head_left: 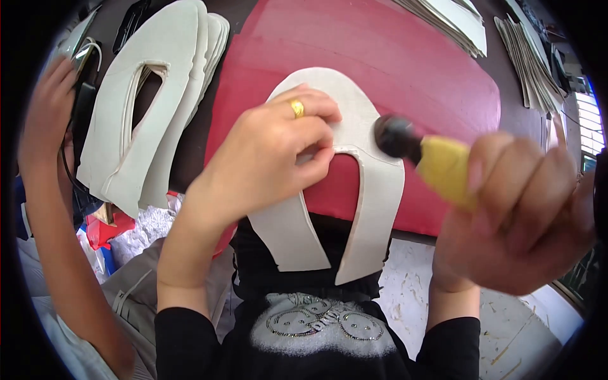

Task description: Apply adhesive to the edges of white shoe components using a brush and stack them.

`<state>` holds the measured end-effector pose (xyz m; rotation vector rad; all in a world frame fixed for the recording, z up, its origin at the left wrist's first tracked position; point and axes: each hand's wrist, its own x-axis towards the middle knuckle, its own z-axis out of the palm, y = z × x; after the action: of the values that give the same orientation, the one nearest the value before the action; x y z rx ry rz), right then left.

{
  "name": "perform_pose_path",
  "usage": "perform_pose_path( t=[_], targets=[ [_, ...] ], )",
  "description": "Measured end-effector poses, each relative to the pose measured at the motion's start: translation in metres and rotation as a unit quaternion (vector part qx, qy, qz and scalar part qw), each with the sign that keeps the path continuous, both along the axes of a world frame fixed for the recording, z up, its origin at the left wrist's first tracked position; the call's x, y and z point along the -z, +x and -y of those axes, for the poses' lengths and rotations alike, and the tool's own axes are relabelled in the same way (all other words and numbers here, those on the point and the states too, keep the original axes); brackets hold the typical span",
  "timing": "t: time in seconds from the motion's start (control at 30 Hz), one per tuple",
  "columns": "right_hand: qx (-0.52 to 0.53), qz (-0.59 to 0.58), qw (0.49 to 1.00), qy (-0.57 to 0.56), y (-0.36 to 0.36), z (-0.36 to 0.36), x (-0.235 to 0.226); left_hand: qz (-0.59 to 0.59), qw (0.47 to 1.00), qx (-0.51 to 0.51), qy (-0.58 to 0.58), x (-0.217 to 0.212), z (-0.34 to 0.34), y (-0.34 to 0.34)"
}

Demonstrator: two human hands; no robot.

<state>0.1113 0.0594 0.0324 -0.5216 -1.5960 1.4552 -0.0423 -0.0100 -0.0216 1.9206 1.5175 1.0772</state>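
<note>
A cream U-shaped shoe upper piece (pixel 380 202) lies on the red mat, its rounded end away from me and its two legs reaching over the near edge. My left hand (pixel 275 139), with a gold ring, rests on it with fingers bent and closed, thumb and fingertips pinching at the inner curve. My right hand (pixel 525 209) is closed around the yellow-wrapped handle of a hammer (pixel 443 168). The hammer's dark round head is at the right side of the upper; I cannot tell whether it touches. Hand and hammer are slightly blurred.
On the dark table (pixel 231 9) at left sits a stack of similar uppers (pixel 161 88). More cream pieces (pixel 446 25) lie at the far right of the red mat (pixel 443 82), with another bundle (pixel 529 63) beyond. Another person's arm (pixel 60 221) is at far left.
</note>
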Motion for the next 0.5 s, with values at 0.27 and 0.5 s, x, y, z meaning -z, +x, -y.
perform_pose_path(
  t=[0.27,0.5],
  targets=[
    [0.015,0.006,1.000,-0.008,0.008,0.001,0.000,-0.058,0.993,-0.098,0.031,-0.002,0.021,0.006],
    [0.015,0.022,0.999,0.022,-0.003,0.001,0.003,-0.011,0.991,-0.136,-0.001,0.005,0.028,0.009]
  ],
)
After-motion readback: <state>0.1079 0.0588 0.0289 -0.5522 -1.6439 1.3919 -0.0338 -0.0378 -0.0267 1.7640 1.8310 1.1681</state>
